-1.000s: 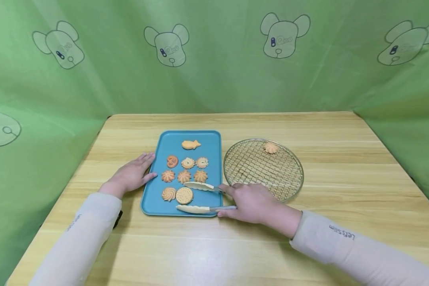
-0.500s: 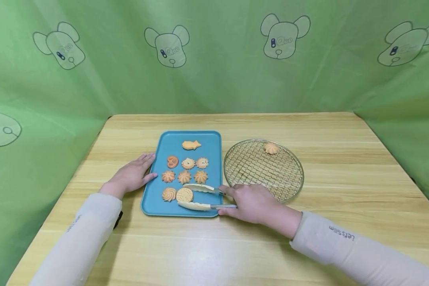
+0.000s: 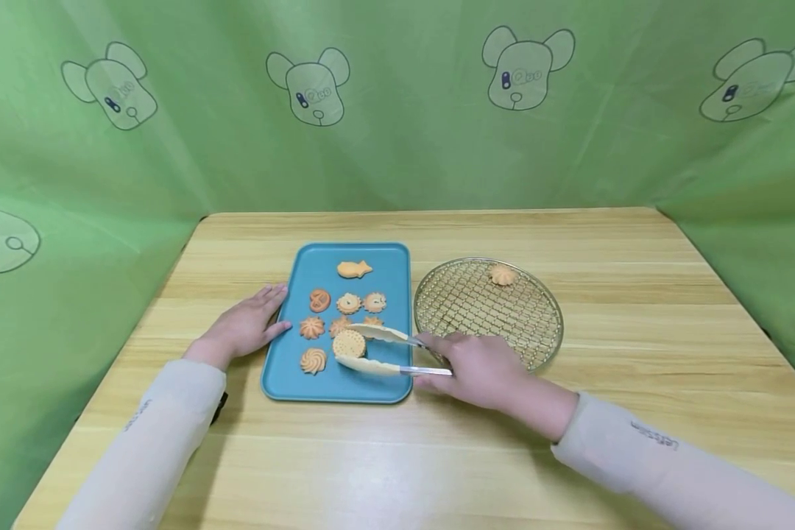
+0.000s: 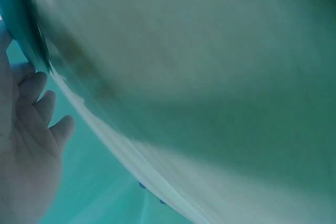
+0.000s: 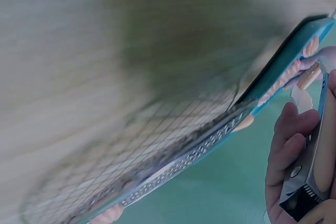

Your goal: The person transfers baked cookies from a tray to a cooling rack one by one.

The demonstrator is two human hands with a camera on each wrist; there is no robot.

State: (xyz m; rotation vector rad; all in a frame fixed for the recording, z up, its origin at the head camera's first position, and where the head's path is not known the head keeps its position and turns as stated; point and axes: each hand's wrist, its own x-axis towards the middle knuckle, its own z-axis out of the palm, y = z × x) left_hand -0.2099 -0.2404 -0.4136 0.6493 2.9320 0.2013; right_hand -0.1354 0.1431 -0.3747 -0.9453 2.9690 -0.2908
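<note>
A green cloth (image 3: pixel 411 158) with soft creases hangs behind and beside the wood-grain table (image 3: pixel 384 471), whose glossy pale planks catch light at the near side. Light grey fabric sleeves (image 3: pixel 636 445) (image 3: pixel 155 434) cover both arms. The blue tray (image 3: pixel 285 381) is smooth and matt, rectangular with rounded corners and a raised rim. Just right of it lies a round wire rack (image 3: pixel 470 305) of gold-toned metal mesh.

The right hand (image 3: pixel 473 368) curls its grip round the metal arms of tongs (image 3: pixel 400 369) tipped with cream scalloped ends. The left hand (image 3: pixel 248 324) lies with fingers extended against the tray's left rim, its grip relaxed and closed on nothing.

Between the tong tips, raised over the tray's nearer half, is a round biscuit (image 3: pixel 349 344), pricked with small holes. On the tray sit a smooth fish-shaped biscuit (image 3: pixel 354 269), a swirled one (image 3: pixel 313 361), three ridged star-shaped biscuits (image 3: pixel 311 327), partly covered at the right, two pale scalloped biscuits (image 3: pixel 348 303) and a browner pretzel shape (image 3: pixel 319 299). Another ridged star (image 3: pixel 503 275) rests near the rack's far edge.

The cloth bears outlined big-eared animal heads with dark blue marks and lettering too faint to read. Blurred dark lettering crosses each sleeve.
</note>
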